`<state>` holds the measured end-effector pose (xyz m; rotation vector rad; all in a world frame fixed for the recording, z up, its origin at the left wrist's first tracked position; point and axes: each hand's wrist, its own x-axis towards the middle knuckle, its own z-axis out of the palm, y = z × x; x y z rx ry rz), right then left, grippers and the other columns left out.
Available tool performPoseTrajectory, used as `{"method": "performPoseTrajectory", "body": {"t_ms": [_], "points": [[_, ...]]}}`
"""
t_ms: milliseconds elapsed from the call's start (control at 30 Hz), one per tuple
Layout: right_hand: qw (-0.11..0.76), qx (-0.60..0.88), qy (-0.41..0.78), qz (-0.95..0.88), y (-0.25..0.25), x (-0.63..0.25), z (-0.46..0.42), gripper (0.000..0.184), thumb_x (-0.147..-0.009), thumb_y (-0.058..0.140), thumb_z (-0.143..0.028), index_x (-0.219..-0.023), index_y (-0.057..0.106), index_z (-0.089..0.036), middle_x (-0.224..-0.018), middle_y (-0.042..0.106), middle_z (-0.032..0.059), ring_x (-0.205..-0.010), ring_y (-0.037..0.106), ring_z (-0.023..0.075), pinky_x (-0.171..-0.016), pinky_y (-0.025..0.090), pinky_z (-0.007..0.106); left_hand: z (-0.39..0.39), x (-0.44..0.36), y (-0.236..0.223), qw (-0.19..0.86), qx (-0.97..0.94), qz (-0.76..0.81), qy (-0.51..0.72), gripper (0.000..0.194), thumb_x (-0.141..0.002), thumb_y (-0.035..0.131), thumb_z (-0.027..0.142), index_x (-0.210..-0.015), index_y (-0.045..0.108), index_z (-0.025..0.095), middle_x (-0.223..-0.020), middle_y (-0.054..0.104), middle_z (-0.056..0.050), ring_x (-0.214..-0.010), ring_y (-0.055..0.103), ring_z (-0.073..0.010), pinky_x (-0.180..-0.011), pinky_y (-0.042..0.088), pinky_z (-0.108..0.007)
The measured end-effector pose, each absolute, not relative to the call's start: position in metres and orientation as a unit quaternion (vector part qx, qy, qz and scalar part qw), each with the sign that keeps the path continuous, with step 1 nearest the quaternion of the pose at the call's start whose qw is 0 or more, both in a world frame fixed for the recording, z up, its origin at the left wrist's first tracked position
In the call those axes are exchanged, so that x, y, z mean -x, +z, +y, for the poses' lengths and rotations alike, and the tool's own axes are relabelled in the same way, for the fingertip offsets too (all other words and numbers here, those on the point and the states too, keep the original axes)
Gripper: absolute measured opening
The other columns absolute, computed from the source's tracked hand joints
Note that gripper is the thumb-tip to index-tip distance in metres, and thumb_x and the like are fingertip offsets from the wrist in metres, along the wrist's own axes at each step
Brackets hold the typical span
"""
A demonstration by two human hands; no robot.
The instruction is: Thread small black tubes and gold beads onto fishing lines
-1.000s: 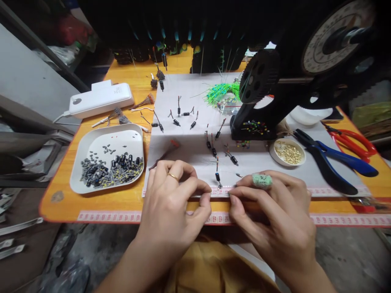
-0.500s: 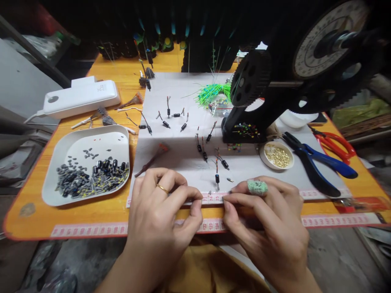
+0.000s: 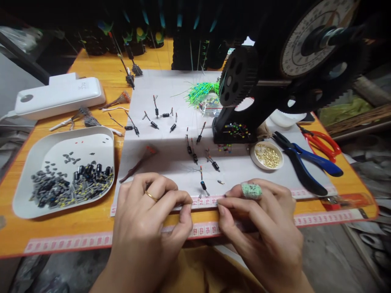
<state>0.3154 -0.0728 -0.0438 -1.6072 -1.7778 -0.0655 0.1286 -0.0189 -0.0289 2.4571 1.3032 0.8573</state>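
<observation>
My left hand (image 3: 152, 219), with a gold ring, is closed in a pinch of thumb and forefinger at the table's front edge. My right hand (image 3: 265, 228), with a green wrap on one finger, pinches opposite it, a small gap between them. Whatever they hold is too fine to make out. Just beyond the gap lies a black cylinder piece (image 3: 203, 186) with a striped stem. A small grey piece (image 3: 220, 182) rests near my right fingertips. Under the fingertips runs a printed measuring tape (image 3: 208, 201); a second tape (image 3: 201, 230) follows the table edge.
A white tray (image 3: 104, 136) of grey and black pieces stands left, beside a white power strip (image 3: 61, 95). Toward the right are a bowl of gold beads (image 3: 267, 156), blue-handled pliers (image 3: 305, 165), red-handled scissors (image 3: 324, 142) and a black geared stand (image 3: 238, 77). Green strands (image 3: 200, 91) lie behind.
The view has swung right, so the table's things appear farther left. The gap between my pinched fingertips has widened slightly. The small grey piece now shows farther clear of my right hand.
</observation>
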Motion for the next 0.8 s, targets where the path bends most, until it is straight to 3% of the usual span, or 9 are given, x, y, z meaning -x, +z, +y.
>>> {"method": "performPoseTrajectory", "body": {"t_ms": [800], "points": [[0.340, 0.634, -0.052, -0.693, -0.0424, -0.3223, -0.0733, 0.012, -0.084, 0.068, -0.009, -0.082, 0.067, -0.020, -0.075, 0.068, 0.0046, -0.088, 0.058, 0.0261, -0.080, 0.040, 0.042, -0.0198, -0.1276, -0.0308, 0.109, -0.846, 0.438, 0.284, 0.018, -0.081, 0.068, 0.008, -0.085, 0.063, 0.025, -0.080, 0.069, 0.000, -0.086, 0.054, -0.0247, -0.077, 0.033, -0.040]]}}
